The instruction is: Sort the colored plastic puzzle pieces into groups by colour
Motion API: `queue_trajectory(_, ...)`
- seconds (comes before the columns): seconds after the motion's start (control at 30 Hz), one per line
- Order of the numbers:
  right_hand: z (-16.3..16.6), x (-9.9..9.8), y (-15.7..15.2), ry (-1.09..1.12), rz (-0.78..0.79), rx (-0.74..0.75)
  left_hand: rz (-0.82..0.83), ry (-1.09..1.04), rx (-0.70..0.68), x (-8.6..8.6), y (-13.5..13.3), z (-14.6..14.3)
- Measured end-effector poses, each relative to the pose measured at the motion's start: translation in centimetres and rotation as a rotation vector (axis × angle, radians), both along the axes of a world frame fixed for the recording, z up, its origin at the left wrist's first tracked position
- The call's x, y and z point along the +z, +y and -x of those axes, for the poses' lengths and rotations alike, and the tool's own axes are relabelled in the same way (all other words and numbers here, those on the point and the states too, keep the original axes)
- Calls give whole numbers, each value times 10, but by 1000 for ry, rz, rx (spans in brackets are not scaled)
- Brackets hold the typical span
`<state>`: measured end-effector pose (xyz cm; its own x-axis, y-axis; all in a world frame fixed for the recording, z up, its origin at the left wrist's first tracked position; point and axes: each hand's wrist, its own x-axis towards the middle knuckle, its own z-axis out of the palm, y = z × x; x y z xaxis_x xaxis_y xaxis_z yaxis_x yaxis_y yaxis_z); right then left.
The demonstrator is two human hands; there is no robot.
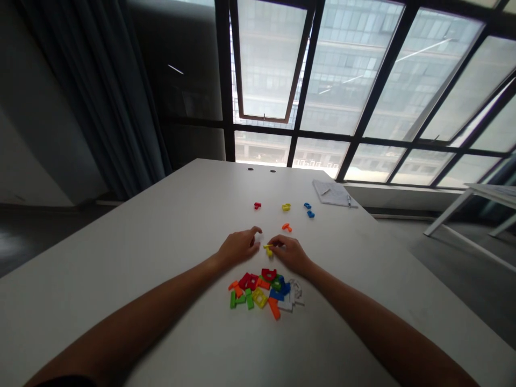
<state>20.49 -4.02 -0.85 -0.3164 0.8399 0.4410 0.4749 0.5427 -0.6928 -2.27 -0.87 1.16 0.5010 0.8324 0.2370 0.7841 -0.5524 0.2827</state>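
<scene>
My right hand (289, 252) pinches a small yellow plastic piece (269, 250) between thumb and fingers, just beyond the pile. To its left, my left hand (241, 246) hovers with thumb and fingers apart, holding nothing I can see. Nearer to me lies a mixed pile of plastic pieces, among them red pieces (249, 281), green pieces (242, 299), a yellow piece (259, 298), blue pieces (281, 290), orange pieces (274, 308) and white pieces (296, 293). Past my hands lie an orange piece (286, 227), a red piece (257, 205), a yellow piece (286, 207) and two blue pieces (310, 214).
Everything lies on a large white table (177, 215). Paper sheets (332, 192) with pens rest near its far right edge. Two dark round discs (273, 171) sit at the far end. A second white table (492, 193) stands at right, beyond a floor gap.
</scene>
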Motion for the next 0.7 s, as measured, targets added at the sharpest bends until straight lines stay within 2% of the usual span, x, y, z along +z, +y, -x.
queue_trajectory(0.07,-2,-1,2,48,-42,-99,35,-54,-45,2,-2,-2)
queue_trajectory(0.17,-3,-1,3,68,-103,-153,84,-128,-96,2,-4,-7)
queue_trajectory(0.53,-2,2,-2,36,-196,-120,99,-218,-231,-2,-2,-6)
queue_trajectory(0.7,-1,1,-4,32,-224,-163,74,-244,-205,-3,-1,-5)
